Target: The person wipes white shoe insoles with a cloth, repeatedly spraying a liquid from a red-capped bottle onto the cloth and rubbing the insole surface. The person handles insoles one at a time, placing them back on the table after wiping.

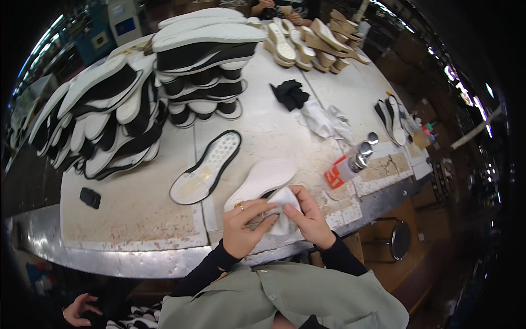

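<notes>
A white shoe sole (264, 178) lies at the table's near edge, in front of me. My left hand (244, 226), with a ring on one finger, is closed on the near side of this sole, its fingertips reaching the cloth. My right hand (311, 215) pinches a white cloth (284, 213) between thumb and fingers, against the sole's near part. The cloth and my fingers hide that part of the sole. Just beyond my left hand rests another sole (207, 167), black-rimmed, with a dimpled white inside and a yellowish patch at its heel or toe end.
Black-and-white soles (205, 49) are stacked high at the back left, with more piled (104, 118) beside them. Tan wedge soles (323, 44) stand at the far end. Bottles with metal caps (350, 164), a black cloth (290, 95) and white cloths (326, 119) lie right. Another person's hand (82, 310) shows lower left.
</notes>
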Demonstrator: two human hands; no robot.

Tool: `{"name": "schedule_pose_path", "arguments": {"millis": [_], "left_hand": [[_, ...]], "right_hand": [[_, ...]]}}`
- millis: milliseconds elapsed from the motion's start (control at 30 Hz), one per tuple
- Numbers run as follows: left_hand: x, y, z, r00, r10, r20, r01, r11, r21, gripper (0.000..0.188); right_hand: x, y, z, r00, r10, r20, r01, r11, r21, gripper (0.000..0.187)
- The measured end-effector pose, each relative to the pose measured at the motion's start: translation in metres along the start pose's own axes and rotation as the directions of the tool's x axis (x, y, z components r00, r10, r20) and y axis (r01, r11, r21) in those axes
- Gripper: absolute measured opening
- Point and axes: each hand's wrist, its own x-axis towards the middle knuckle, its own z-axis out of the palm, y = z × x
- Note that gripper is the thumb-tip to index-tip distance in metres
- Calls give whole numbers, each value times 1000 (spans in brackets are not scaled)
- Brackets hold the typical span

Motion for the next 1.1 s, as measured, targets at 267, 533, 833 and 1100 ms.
{"name": "schedule_pose_path", "arguments": {"millis": [267, 533, 833, 1100], "left_hand": [[-7, -2, 21, 997, -71, 11, 71, 996, -49, 24], [-10, -2, 18, 994, -112, 13, 113, 992, -54, 23], [-9, -1, 18, 992, -126, 19, 127, 990, -58, 25], [-9, -8, 23, 955, -284, 89, 298, 915, -271, 35]], "right_hand": [[-16, 5, -114, 417, -617, -668, -34, 723, -690, 64], [-5, 24, -131, 566, -487, -665, -102, 759, -643, 55], [-2, 22, -123, 621, -497, -607, 146, 833, -534, 53], [-12, 8, -100, 556, -655, -511, -71, 575, -815, 56]]}}
